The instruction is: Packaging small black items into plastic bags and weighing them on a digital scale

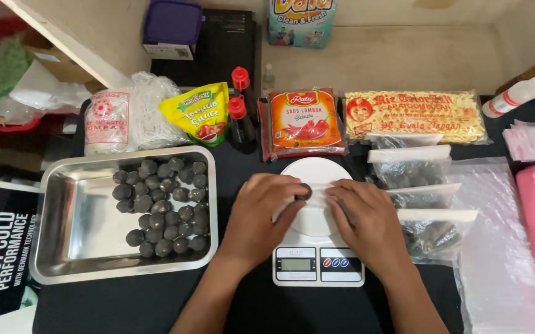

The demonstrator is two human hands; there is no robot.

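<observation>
Head view: left hand (261, 213) pinches a dark ball (304, 191); right hand (366, 216) grip unclear, both hiding the scale (317, 266)

A single head-worn camera looks steeply down from the near edge of a black table (125, 303), close above a white kitchen scale (317, 247) at centre frame, both forearms entering from the near side; a steel tray (63, 247) fills the left, clear bags the right, a wall the far edge

tray (63, 247) left of scale (317, 266), bags (422, 198) right
</observation>
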